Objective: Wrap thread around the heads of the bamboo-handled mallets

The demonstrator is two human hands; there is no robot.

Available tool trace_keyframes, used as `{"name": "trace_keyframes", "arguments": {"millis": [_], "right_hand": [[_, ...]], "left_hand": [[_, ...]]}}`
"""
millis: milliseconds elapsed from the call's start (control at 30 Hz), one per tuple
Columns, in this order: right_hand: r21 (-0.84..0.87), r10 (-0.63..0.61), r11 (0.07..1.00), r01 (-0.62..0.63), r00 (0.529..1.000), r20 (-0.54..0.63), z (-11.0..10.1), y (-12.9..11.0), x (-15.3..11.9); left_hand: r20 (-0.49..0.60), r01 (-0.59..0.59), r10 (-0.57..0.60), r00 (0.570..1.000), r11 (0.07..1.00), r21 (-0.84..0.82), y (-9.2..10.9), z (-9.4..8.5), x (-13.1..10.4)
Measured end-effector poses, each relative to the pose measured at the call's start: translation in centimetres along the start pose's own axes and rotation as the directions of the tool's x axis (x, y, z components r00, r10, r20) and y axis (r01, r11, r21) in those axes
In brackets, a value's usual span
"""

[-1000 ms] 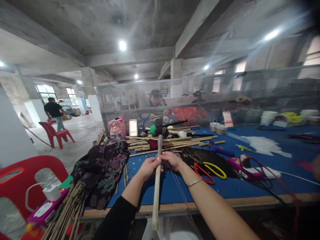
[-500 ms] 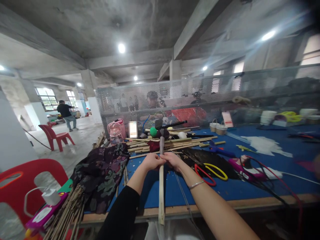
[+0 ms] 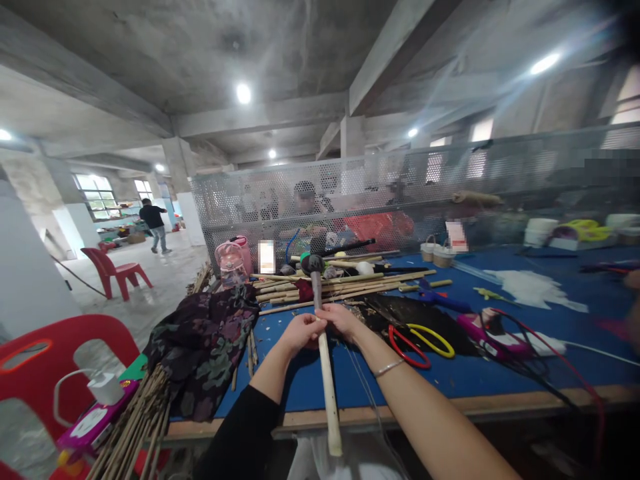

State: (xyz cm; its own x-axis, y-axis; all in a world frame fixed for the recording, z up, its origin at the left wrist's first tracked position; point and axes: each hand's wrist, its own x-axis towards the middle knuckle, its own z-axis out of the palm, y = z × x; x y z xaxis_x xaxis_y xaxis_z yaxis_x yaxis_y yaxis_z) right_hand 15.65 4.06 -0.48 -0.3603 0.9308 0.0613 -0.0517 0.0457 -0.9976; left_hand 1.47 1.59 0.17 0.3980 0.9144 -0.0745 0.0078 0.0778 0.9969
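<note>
A pale wooden stick (image 3: 329,393) slants up from the table's front edge, with a dark round head (image 3: 313,264) at its far end. Below that head, a greyish covering (image 3: 317,291) surrounds the shaft. My left hand (image 3: 301,333) is closed on the stick from the left, fingertips pinched at its middle. Touching it, my right hand (image 3: 344,321) pinches the same spot from the right. Thin clear strands (image 3: 365,377) hang beside the stick. Red-and-yellow-handled scissors (image 3: 410,350) lie to the right of my right hand.
Beyond my hands lie several bare sticks (image 3: 380,288). A dark floral cloth (image 3: 205,353) and a bundle of thin twigs (image 3: 135,427) lie left. At right are a blue glue gun (image 3: 440,299) and a power strip (image 3: 495,340). A perforated metal screen (image 3: 250,213) stands behind.
The stick has tilted: its dark head has moved slightly left and its near end right. Both hands keep their pinch on it. A person in the background has moved right.
</note>
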Motion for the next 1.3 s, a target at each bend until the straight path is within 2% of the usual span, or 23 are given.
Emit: {"name": "trace_keyframes", "arguments": {"millis": [100, 167, 300, 433, 500, 567, 667, 733, 767, 833, 900, 967, 1000, 1067, 1167, 1233, 1300], "right_hand": [[-0.002, -0.012, 1.0, 0.012, 1.0, -0.021, 0.1, 0.4, 0.2], [0.02, -0.011, 1.0, 0.011, 1.0, -0.007, 0.2, 0.2, 0.1], [0.05, 0.035, 0.998, -0.038, 0.998, 0.058, 0.1, -0.6, -0.4], [0.056, 0.02, 0.998, -0.025, 0.995, 0.095, -0.2, -0.8, -0.5], [0.021, 0.006, 1.0, -0.007, 0.998, 0.065, -0.2, -0.9, -0.5], [-0.018, -0.009, 1.0, 0.009, 1.0, 0.022, -0.1, -0.9, -0.5], [-0.058, -0.013, 0.998, 0.013, 1.0, -0.011, 0.1, -1.0, -0.5], [-0.057, -0.01, 0.998, 0.009, 1.0, -0.014, 0.1, -0.9, -0.5], [-0.039, -0.012, 0.999, 0.012, 1.0, -0.012, 0.1, -0.8, -0.4], [0.025, -0.018, 1.0, 0.017, 1.0, 0.008, 0.1, -0.7, -0.4], [0.076, -0.015, 0.997, 0.012, 0.999, 0.046, -0.1, -0.6, -0.3], [0.066, 0.001, 0.998, -0.005, 0.998, 0.058, -0.2, -0.5, -0.2], [0.041, 0.013, 0.999, -0.015, 0.999, 0.048, -0.2, -0.4, -0.2], [-0.01, 0.03, 1.0, -0.03, 1.0, 0.01, -0.2, -0.2, -0.1], [-0.054, 0.007, 0.999, -0.008, 1.0, -0.02, -0.1, 0.2, 0.2], [-0.059, -0.007, 0.998, 0.006, 1.0, -0.017, 0.0, 0.3, 0.3], [-0.035, 0.01, 0.999, -0.01, 1.0, -0.004, 0.0, 0.3, 0.3]], "left_hand": [[-0.083, -0.041, 0.045, 0.996, 0.997, 0.059, -0.1, 0.1, -0.1], [-0.096, -0.065, 0.069, 0.993, 0.997, 0.041, -0.1, 0.1, -0.2], [-0.022, -0.045, 0.043, 0.999, 0.995, -0.089, 0.4, 0.1, -0.5], [0.03, -0.004, 0.01, 0.999, 0.98, -0.2, 0.5, 0.1, -0.6], [-0.002, -0.008, 0.008, 1.0, 0.991, -0.131, 0.3, 0.0, -0.5], [-0.104, -0.055, 0.059, 0.993, 0.998, 0.041, -0.1, -0.2, -0.2], [-0.262, -0.154, 0.248, 0.933, 0.931, 0.332, -0.5, -0.6, 0.1], [-0.294, -0.18, 0.314, 0.903, 0.896, 0.406, -0.5, -0.7, 0.2], [-0.293, -0.176, 0.301, 0.907, 0.907, 0.384, -0.5, -0.6, 0.1], [-0.252, -0.158, 0.213, 0.944, 0.962, 0.224, -0.1, -0.3, 0.0], [-0.16, -0.125, 0.125, 0.979, 0.992, 0.012, 0.3, 0.1, -0.3], [-0.084, -0.076, 0.068, 0.994, 0.993, -0.095, 0.5, 0.4, -0.6], [-0.073, -0.053, 0.047, 0.996, 0.995, -0.082, 0.5, 0.5, -0.7], [-0.125, -0.026, 0.029, 0.992, 0.999, 0.028, 0.3, 0.5, -0.7], [-0.248, -0.052, 0.107, 0.963, 0.975, 0.216, -0.1, 0.3, -0.5], [-0.271, -0.065, 0.131, 0.954, 0.969, 0.24, -0.4, 0.1, -0.3], [-0.239, -0.071, 0.107, 0.965, 0.985, 0.154, -0.4, 0.0, -0.2]]}}
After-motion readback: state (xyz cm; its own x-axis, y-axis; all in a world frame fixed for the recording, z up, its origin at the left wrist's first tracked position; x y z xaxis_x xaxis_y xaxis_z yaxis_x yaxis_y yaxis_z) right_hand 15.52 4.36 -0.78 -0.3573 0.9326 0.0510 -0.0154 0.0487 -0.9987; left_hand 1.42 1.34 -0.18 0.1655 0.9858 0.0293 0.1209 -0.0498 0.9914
